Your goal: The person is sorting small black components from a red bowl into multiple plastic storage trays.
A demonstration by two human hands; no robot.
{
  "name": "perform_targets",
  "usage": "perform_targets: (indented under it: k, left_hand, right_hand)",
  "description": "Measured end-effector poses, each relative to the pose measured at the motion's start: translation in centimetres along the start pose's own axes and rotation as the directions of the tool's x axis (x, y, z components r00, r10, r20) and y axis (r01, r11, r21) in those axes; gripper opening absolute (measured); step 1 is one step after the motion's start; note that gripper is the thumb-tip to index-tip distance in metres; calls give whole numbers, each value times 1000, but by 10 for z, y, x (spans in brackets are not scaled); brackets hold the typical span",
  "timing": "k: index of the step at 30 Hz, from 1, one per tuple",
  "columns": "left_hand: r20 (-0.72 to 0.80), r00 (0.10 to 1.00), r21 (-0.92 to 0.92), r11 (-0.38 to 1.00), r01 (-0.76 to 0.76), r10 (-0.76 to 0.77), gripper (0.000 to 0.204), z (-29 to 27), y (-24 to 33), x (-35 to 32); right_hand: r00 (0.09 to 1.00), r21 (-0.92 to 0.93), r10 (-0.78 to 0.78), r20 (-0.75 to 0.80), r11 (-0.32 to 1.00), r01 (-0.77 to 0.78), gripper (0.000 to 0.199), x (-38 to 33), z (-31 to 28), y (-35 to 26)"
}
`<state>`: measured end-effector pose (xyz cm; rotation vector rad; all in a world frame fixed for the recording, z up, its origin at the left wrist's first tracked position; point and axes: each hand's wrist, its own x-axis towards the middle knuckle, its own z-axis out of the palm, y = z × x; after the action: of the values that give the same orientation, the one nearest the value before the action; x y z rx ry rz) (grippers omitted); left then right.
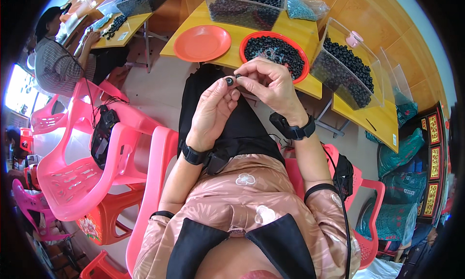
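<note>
Between thumb and finger, my left hand (211, 109) pinches a small black ring-like piece (229, 81) with a pale centre. My right hand (272, 85) meets it fingertip to fingertip, closed on a tiny dark part (238, 76) too small to name. The two parts touch or nearly touch, above my lap. Just beyond my right hand, a red plate (306, 61) on the yellow table (167, 50) holds many small black pieces (271, 49) and some pale bits. To its left lies an orange-red plate (202, 43) with nothing on it.
Clear plastic bins of black pieces stand at the back (242, 16) and right (334, 75). A bag of teal bits (305, 8) lies beside the back bin. Pink chairs (72, 182) crowd my left. Another person (60, 66) sits at a far-left table. Green sacks (402, 153) lie at right.
</note>
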<state>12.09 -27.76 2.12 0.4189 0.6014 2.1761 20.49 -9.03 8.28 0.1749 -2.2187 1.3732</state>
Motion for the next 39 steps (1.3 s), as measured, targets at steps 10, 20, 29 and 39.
perform_targets:
  k: [10,20,29,39]
  left_hand:
    - [54,999,59,998,1,-4,33,5,1,-2]
    - [39,999,91,996,16,-20,30,6,2,-2]
    - [-51,999,168,986,-8,17,27,10,3,-2]
    - [-86,994,275,961,-40,66,24,8,0,-1]
  right_hand:
    - [972,568,226,70,792,-225,16,1,-5,0]
    - [973,295,225,41,928,-227,18,0,-3,-8]
    - [989,191,146,5,971,-145,17,-1,1,-22]
    - [998,-119,-66,9,991,66,19,-3,1,-26]
